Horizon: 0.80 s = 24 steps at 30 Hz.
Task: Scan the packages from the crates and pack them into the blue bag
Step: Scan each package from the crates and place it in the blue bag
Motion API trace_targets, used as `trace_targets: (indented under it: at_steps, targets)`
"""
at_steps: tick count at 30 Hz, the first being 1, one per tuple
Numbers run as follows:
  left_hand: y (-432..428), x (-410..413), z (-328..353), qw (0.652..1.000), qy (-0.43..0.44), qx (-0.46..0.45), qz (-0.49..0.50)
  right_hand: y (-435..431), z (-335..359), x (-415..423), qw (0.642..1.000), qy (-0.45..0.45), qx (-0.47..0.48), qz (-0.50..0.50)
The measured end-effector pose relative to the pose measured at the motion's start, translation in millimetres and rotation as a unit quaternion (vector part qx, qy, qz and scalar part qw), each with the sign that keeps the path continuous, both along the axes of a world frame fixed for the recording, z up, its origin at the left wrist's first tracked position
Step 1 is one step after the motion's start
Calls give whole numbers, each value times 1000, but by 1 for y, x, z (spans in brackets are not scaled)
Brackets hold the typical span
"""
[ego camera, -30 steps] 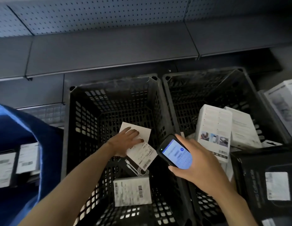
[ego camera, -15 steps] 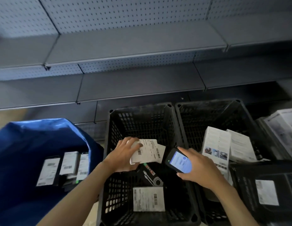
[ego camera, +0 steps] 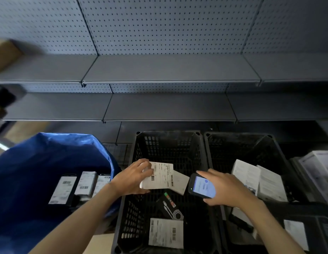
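The package (ego camera: 162,177), a white box with barcode labels facing up, is in your left hand (ego camera: 131,177), whose fingers curl round its left end, above the nearer crate (ego camera: 167,138). Your right hand (ego camera: 227,189) grips a phone (ego camera: 202,186) with its lit screen facing you, just beside the package's right end. Below, in that crate, lie a black cable box (ego camera: 170,208) and a second labelled package (ego camera: 166,232). The blue bag (ego camera: 40,156) stands to your left with three labelled packs (ego camera: 86,183) inside. The other crate (ego camera: 238,136), on the right, holds white boxes (ego camera: 246,175).
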<state>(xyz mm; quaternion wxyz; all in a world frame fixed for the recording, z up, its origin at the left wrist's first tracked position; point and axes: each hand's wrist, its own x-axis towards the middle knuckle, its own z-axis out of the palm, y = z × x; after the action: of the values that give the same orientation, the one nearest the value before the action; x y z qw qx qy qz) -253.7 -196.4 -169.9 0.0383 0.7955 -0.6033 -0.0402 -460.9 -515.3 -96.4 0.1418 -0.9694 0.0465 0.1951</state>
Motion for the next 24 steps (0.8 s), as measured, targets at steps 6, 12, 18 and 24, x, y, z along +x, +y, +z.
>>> trace_targets:
  at_steps: [6, 12, 18, 24]
  targets:
    - [7, -4, 3, 1000, -16, -12, 8, 5, 14, 15, 999, -26, 21, 41]
    - [9, -3, 3, 1000, -18, -18, 1, 4, 17, 23, 996, -38, 37, 68]
    - [10, -2, 1, 1000, -25, -10, 2, -3, 13, 25, 996, -33, 22, 74]
    - [14, 0, 3, 999, -29, -17, 3, -5, 16, 27, 998, -42, 12, 55]
